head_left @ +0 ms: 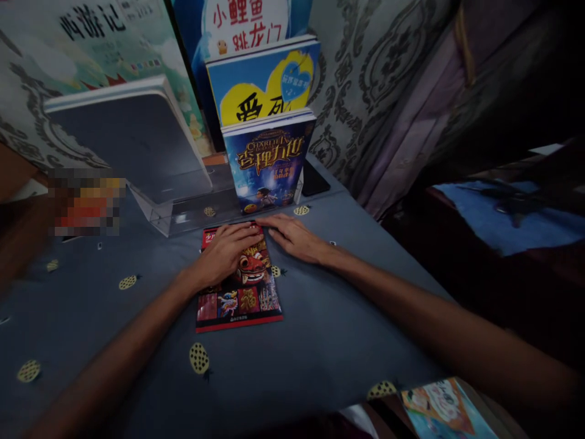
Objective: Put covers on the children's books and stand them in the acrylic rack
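A thin book with a red and black cover and a mask picture lies flat on the cloth-covered table. My left hand rests flat across its upper part, fingers stretched out to the right, hiding some of the cover. At the book's top right corner is my right hand, its fingers extended and reaching to the upper edge. Neither hand is wrapped round anything. Just behind them stands a dark blue book with gold lettering, in front of a blue and yellow book.
A clear stand holds a large grey-backed book at the left. Under the stand's right side lies a dark phone-like slab. Patterned wallpaper rises behind. A colourful book sits below the table's front edge.
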`<state>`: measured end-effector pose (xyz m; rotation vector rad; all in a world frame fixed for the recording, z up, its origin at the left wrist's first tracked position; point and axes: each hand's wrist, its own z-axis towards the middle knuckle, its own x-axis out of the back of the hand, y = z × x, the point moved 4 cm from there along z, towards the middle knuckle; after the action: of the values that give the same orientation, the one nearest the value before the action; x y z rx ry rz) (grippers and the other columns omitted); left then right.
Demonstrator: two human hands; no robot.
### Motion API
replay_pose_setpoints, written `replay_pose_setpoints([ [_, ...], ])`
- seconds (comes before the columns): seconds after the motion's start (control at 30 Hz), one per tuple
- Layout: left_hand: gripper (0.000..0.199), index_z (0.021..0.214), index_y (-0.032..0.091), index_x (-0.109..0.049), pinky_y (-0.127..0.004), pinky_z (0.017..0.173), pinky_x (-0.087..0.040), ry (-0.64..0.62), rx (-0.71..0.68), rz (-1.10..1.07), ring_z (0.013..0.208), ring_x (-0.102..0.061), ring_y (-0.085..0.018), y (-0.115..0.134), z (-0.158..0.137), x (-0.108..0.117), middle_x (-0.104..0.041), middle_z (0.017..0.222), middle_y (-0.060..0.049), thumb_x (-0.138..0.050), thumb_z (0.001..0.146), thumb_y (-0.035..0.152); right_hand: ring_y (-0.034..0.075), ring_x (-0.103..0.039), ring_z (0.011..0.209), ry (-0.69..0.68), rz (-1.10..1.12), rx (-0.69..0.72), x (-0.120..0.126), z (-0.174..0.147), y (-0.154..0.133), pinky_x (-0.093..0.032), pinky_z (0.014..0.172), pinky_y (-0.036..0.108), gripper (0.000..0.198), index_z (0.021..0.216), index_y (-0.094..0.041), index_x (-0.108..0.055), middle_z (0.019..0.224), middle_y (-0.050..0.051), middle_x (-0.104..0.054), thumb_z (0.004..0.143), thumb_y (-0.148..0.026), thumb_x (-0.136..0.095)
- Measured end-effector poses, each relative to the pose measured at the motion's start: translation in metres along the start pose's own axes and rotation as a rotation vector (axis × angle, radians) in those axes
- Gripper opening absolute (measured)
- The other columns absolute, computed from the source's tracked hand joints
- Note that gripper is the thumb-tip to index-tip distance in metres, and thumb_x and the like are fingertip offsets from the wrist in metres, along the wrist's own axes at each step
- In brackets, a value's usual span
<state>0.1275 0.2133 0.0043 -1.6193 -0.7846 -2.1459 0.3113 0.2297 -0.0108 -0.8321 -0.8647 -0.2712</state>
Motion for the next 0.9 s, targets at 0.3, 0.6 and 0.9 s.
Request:
replay_pose_setpoints([
  [0.3,0.052,0.132,0.025,-0.063,-0.048,0.112,-0.038,-0.021,-0.071,-0.055,0.136,-0.049,-0.021,0.011,-0.004,0.0,-0.061,0.141,-0.006,-0.04,0.09,0.003,0.029,-0.057,0.122,-0.014,-0.043,-0.014,-0.002,0.0,-0.004,-0.045,0.105,0.051,0.041,0.137,-0.016,-0.056,0.134,0.014,-0.064,0.101,-0.029,-0.042],
  [0.6,0.05,0.132,0.027,-0.062,-0.051,0.113,-0.037,-0.037,-0.123,-0.06,0.136,-0.049,-0.022,0.019,-0.013,0.0,-0.059,0.143,-0.005,-0.04,0.093,0.005,0.03,-0.055,0.124,-0.019,-0.072,-0.03,-0.002,-0.002,-0.003,-0.044,0.105,0.052,0.044,0.139,-0.017,-0.054,0.135,0.013,-0.063,0.1,-0.035,-0.045],
  [0.9,0.049,0.13,0.032,-0.064,-0.052,0.115,-0.036,-0.08,-0.136,-0.097,0.139,-0.045,-0.023,0.034,-0.025,-0.002,-0.057,0.145,-0.002,-0.047,0.092,0.006,0.031,-0.056,0.124,-0.024,-0.082,-0.029,-0.003,-0.002,-0.004,-0.044,0.105,0.05,0.047,0.139,-0.018,-0.055,0.136,0.012,-0.063,0.098,-0.041,-0.05],
])
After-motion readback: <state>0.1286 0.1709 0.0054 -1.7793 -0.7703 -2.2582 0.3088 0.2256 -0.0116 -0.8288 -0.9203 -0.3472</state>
